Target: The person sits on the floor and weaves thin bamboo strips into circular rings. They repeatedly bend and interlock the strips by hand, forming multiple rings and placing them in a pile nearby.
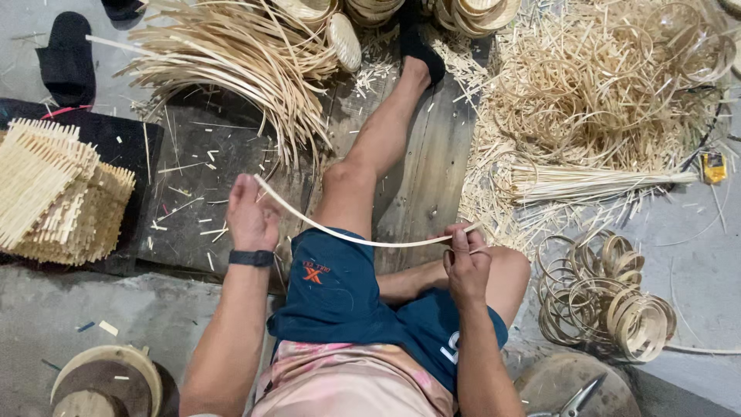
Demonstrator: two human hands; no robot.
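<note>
We grip one bamboo strip (363, 238), left hand (251, 216) & right hand (465, 262) fingers clamped on its ends, bent not looped; finished rings (610, 305) piled right, loose strips (231, 69) waiting.

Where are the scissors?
In the head view, the scissors lie at the bottom right, on a round stump beside the person's right arm, below the coiled bamboo rings.

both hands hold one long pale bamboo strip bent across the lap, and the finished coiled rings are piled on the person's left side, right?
Not quite. The head view shows the pile of coiled pale bamboo rings on the person's right side, not the left. The rest holds: the left hand and right hand hold one long pale bamboo strip bent across the lap.
</note>
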